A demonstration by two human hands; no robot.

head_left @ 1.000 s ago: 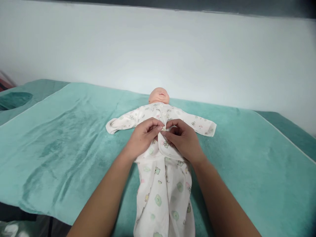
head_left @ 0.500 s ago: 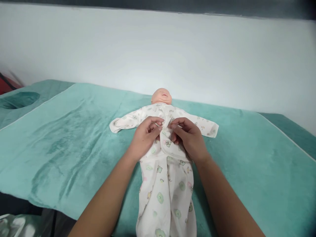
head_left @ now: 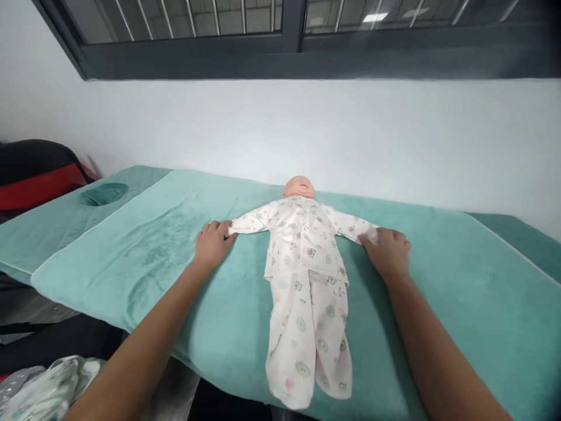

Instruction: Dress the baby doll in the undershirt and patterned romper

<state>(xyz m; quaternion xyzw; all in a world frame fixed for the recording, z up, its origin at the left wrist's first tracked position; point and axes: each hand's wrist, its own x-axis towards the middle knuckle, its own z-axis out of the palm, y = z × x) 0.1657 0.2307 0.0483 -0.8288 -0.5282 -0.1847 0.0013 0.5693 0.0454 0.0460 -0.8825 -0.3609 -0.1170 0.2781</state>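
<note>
A baby doll [head_left: 299,187] lies on its back, wearing a white printed jacket [head_left: 289,234] and matching footed trousers [head_left: 291,327]. Both sleeves stretch out sideways. My left hand [head_left: 214,242] pinches the end of the sleeve on the left, thumb below and fingers above. At the opposite cuff, my right hand [head_left: 390,250] grips the other sleeve between thumb and fingers. The jacket front lies closed, its hem over the top of the trousers.
A teal padded bed [head_left: 460,304] carries the doll and has a face hole [head_left: 104,194] at its left end. Behind it stands a white wall below a barred window [head_left: 280,61]. A black and red chair or bag [head_left: 39,184] and bundled printed cloth [head_left: 56,386] are at left.
Both hands have left the jacket's front and moved outward to the sleeve ends, gripping them. The view has shifted, now showing the window and the trouser feet.
</note>
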